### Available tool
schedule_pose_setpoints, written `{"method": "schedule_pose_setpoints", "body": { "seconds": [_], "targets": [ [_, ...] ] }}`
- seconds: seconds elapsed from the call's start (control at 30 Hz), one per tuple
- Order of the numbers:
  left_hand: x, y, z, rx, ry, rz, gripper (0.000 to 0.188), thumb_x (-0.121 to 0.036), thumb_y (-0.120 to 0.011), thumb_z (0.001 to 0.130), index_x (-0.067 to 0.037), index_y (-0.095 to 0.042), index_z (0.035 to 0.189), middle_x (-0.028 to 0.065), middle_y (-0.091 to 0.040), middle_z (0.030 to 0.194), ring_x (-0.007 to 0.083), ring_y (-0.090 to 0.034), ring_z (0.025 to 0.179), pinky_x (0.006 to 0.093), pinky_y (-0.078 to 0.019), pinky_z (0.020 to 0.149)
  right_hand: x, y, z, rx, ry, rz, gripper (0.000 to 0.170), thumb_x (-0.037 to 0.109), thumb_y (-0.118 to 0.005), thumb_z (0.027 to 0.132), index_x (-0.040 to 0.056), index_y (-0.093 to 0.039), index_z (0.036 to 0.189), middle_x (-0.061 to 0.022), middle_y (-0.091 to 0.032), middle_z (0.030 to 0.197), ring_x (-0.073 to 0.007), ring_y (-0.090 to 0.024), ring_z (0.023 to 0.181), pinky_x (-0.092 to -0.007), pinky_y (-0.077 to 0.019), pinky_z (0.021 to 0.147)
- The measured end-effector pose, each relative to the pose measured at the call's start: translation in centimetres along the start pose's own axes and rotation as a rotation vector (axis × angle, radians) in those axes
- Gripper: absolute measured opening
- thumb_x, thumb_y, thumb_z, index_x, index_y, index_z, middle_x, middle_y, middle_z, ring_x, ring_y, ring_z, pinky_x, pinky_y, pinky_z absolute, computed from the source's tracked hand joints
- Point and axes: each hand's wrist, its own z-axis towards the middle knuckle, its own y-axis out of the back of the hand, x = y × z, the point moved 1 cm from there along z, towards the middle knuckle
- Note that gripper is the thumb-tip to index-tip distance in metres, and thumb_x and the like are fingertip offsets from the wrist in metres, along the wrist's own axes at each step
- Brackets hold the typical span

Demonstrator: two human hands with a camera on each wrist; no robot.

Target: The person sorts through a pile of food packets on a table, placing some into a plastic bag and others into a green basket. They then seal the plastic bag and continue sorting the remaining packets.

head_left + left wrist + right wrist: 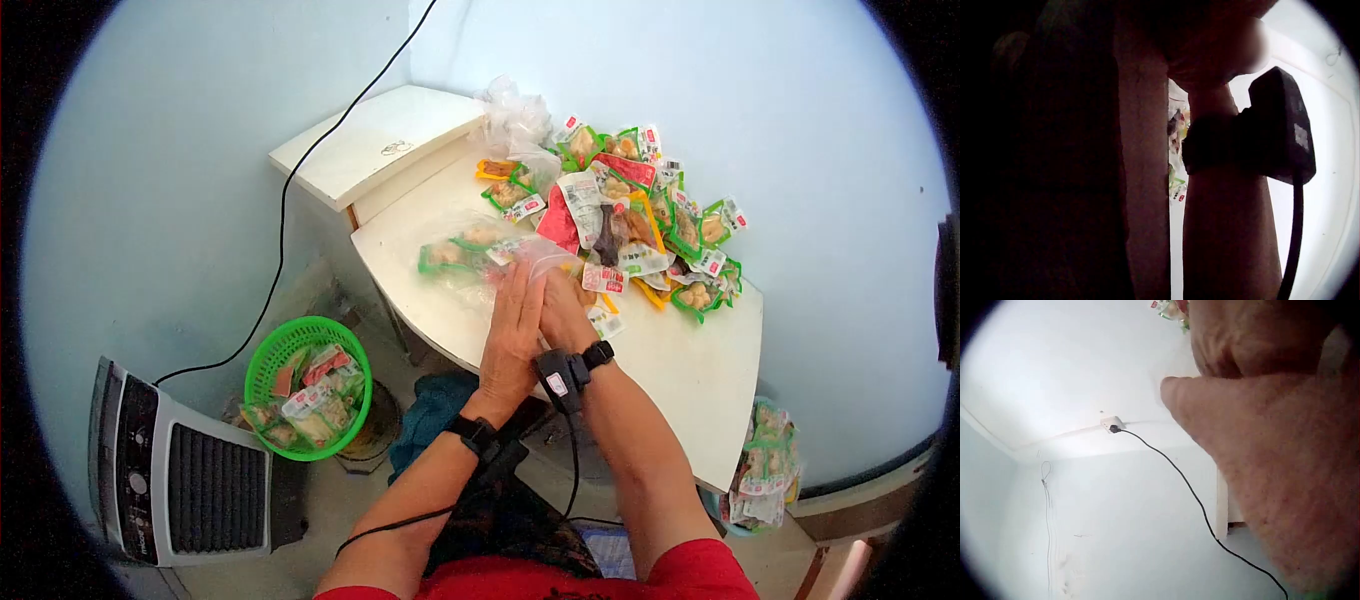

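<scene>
Both hands are together at the near end of a clear plastic bag on the white table. Green-edged food packets show through the bag. My left hand has straight fingers laid along the bag's near edge, pressed against the right hand. My right hand is close beside it, its fingers mostly hidden behind the left hand and the film; I cannot tell how they lie. In the right wrist view a thumb points out next to thin clear film. The left wrist view is dark, showing mainly skin and the right wrist's strapped device.
Many sealed food packets are heaped behind the hands, beside crumpled clear bags. A green basket of packets stands at lower left, near an air cooler. Another container of packets is at right. A black cable hangs at left.
</scene>
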Motion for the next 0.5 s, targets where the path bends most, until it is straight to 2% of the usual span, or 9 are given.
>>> {"method": "schedule_pose_setpoints", "body": {
  "seconds": [0.07,0.1,0.37,0.47,0.5],
  "targets": [
    [0.1,0.1,0.1,0.017,0.006,-0.001,0.067,-0.003,-0.063,0.081,-0.003,-0.038,0.143,0.0231,-0.032,0.152,0.0406,-0.03,0.141,0.0462,-0.0261,0.117,-2.1,0.5,1.2,-0.128,-0.144,0.487,0.028,0.018,-0.041,0.099,0.0006,-0.051,0.119,-0.0128,-0.057,0.111,-0.0278,-0.06,0.101,-0.0395,-0.0523,0.093],
    [0.2,0.1,0.2,0.018,0.003,-0.006,0.066,-0.003,-0.062,0.082,-0.003,-0.038,0.143,0.0231,-0.032,0.152,0.0405,-0.03,0.141,0.046,-0.026,0.117,-1.9,0.1,1.3,-0.173,-0.193,0.55,0.03,0.019,-0.04,0.099,0.0009,-0.051,0.12,-0.0129,-0.057,0.112,-0.0278,-0.059,0.101,-0.0393,-0.0518,0.093],
    [0.4,-0.1,0.0,0.028,0.021,0.002,0.064,-0.005,-0.061,0.084,-0.003,-0.038,0.143,0.0237,-0.033,0.151,0.0399,-0.031,0.141,0.0454,-0.0258,0.117,1.5,-2.1,0.6,-0.38,-0.401,0.409,0.041,0.029,-0.034,0.1,0.0031,-0.049,0.129,-0.0137,-0.057,0.12,-0.0279,-0.057,0.107,-0.0374,-0.0484,0.097],
    [0.5,-0.1,-0.1,0.026,0.023,-0.014,0.064,-0.006,-0.061,0.084,-0.004,-0.038,0.144,0.0242,-0.032,0.151,0.0401,-0.031,0.141,0.0454,-0.0258,0.117,1.3,-2.2,0.8,-0.327,-0.384,0.299,0.046,0.034,-0.032,0.101,0.004,-0.048,0.133,-0.0141,-0.056,0.123,-0.0285,-0.057,0.108,-0.0373,-0.0472,0.098],
    [0.6,-0.2,-0.1,0.03,0.022,0.002,0.064,-0.007,-0.061,0.084,-0.003,-0.038,0.143,0.0244,-0.032,0.151,0.0401,-0.031,0.141,0.0453,-0.0257,0.117,1.2,-2.0,0.8,-0.306,-0.383,0.35,0.047,0.032,-0.035,0.099,0.002,-0.044,0.134,-0.018,-0.054,0.126,-0.0333,-0.055,0.112,-0.0412,-0.0457,0.101]
  ]
}}
